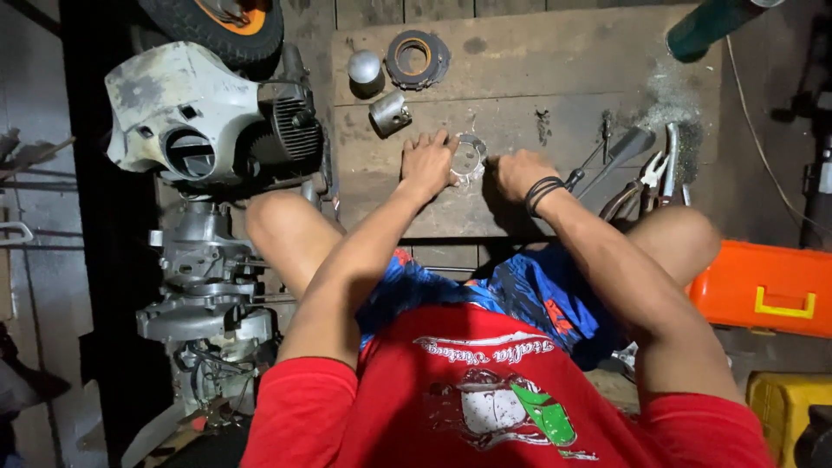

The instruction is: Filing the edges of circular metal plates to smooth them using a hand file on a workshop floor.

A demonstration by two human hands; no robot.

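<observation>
Both hands, the left hand point(426, 163) with fingers spread and the right hand point(518, 173) curled, pin a thin metal ring point(469, 158) flat on the wooden board point(520, 78), seemingly mid-fitting, beside a piston point(390, 113).

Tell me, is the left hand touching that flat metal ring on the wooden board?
Touching. The head view shows the left hand with its fingers resting on the rim of the metal ring; no gap shows.
</observation>
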